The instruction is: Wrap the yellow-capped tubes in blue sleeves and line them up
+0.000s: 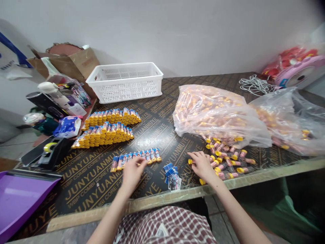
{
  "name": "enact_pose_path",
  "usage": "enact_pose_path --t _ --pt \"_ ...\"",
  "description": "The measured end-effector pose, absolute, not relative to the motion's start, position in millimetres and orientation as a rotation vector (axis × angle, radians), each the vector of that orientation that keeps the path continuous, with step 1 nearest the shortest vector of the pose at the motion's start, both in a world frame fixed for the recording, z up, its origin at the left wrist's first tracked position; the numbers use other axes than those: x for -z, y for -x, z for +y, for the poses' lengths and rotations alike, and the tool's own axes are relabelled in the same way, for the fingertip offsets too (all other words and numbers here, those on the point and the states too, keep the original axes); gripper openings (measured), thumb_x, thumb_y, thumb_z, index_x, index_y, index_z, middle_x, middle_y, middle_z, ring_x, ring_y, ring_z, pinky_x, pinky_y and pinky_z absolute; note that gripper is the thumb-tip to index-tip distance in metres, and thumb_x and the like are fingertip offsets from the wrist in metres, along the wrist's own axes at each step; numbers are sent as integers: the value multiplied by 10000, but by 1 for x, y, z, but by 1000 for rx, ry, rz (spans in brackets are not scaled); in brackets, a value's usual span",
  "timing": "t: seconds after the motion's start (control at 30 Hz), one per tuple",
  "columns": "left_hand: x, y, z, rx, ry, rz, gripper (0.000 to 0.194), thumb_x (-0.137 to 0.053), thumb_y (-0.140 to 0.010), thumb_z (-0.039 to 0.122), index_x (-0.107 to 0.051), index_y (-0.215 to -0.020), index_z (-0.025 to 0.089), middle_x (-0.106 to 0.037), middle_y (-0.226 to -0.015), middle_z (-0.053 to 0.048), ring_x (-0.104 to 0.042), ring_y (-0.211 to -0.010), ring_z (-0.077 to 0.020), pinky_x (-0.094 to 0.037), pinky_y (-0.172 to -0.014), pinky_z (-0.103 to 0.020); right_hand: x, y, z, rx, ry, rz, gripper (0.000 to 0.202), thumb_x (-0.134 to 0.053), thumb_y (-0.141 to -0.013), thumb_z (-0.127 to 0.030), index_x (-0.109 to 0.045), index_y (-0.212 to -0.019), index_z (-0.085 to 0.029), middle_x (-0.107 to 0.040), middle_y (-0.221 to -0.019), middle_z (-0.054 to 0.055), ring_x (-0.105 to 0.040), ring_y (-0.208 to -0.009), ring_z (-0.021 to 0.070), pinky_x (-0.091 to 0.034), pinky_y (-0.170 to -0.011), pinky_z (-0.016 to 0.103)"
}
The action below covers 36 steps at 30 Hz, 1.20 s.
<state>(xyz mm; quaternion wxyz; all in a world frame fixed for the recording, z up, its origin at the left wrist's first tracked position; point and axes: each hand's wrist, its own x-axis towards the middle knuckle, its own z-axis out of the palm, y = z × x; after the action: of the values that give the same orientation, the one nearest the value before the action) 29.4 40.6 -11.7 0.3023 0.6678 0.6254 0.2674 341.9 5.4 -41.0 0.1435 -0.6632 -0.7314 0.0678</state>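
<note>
My left hand (134,172) is over the near row of small blue-labelled tubes (153,155), its thumb and forefinger pinched together. What lies in that pinch, if anything, I cannot make out. At the left edge of a pile of loose yellow-capped tubes (220,166), my right hand (203,165) has its fingers around one tube, whose yellow cap (190,161) shows between forefinger and thumb; the palm hides the rest. Between the hands lies a small heap of blue printed labels (174,178).
Stacked finished-looking tubes (109,134) stand left, before a white basket (129,89). Filled plastic bags (213,112) lie right, near a pink fan (299,73) and a white cord (256,84). A tape dispenser (48,152) and a purple dustpan (22,200) are far left.
</note>
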Motion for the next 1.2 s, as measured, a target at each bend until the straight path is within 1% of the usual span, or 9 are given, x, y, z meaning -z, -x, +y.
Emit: enact_pose_path --t 0.1,0.2,0.37,0.5,0.57,0.7,0.9,1.1,1.2 --pt "30 -83 25 -570 -1796 1427 235 -654 -677 436 -649 -710 203 -655 -669 -24 -568 -626 -178 -367 -597 -257 42 -345 3 -165 1918 -2147 477 -451 -653 -19 -630 -1064 -183 -646 -932 110 -481 -922 269 -322 -763 383" --pt "44 -108 15 -491 -1811 1427 183 -687 -655 365 -609 -685 203 -598 -597 9 -525 -574 -151 -308 -554 -240 41 -343 1 -159 1907 -2140 457 -446 -674 -28 -627 -1060 -193 -637 -905 98 -481 -887 256 -332 -748 367" --pt "50 -109 12 -521 -1810 1430 103 -619 -718 246 -572 -643 193 -602 -627 6 -523 -599 -139 -311 -583 -235 31 -335 -11 -218 1847 -1987 492 -442 -757 -117 -484 -1244 -179 -596 -988 85 -506 -890 229 -403 -791 352" --pt "48 -108 12 -512 -1853 1423 99 -585 -748 231 -584 -655 194 -624 -674 -11 -537 -641 -154 -319 -611 -245 20 -322 -22 -421 1694 -1734 560 -454 -810 -199 -332 -1357 -220 -530 -1176 76 -535 -874 195 -438 -817 340" --pt "48 -108 12 -505 -1892 1418 90 -569 -759 215 -591 -673 197 -631 -693 -16 -544 -656 -159 -321 -622 -249 16 -317 -26 -487 1672 -1688 557 -445 -835 -225 -308 -1375 -242 -538 -1139 66 -544 -807 175 -452 -792 332" --pt "47 -108 10 -496 -1922 1414 39 -577 -748 185 -594 -720 207 -623 -688 -7 -544 -642 -154 -319 -617 -247 13 -310 -30 -559 1640 -1665 386 -427 -867 -229 -484 -1248 -227 -559 -888 38 -544 -723 160 -467 -738 311" --pt "42 -107 7 -627 -1930 1395 74 -620 -690 179 -569 -638 189 -566 -708 -8 -508 -660 -143 -338 -621 -246 19 -308 -30 -553 1581 -1528 137 -530 -831 -278 -621 -889 -192 -615 -910 73 -581 -805 196 -483 -642 297" --pt "38 -109 12 -817 -1344 1233 107 -613 -653 208 -510 -637 180 -524 -548 41 -474 -512 -97 -353 -527 -210 14 -302 -36 -640 1510 -1359 202 -559 -824 -318 -657 -970 -217 -601 -985 76 -595 -919 199 -537 -706 300" --pt "35 -109 18 -877 -965 1151 234 -685 -561 182 -526 -732 175 -528 -495 70 -474 -449 -85 -365 -500 -200 10 -296 -43 -684 1456 -1305 219 -563 -829 -309 -652 -1011 -227 -599 -1021 72 -600 -935 191 -548 -732 298"
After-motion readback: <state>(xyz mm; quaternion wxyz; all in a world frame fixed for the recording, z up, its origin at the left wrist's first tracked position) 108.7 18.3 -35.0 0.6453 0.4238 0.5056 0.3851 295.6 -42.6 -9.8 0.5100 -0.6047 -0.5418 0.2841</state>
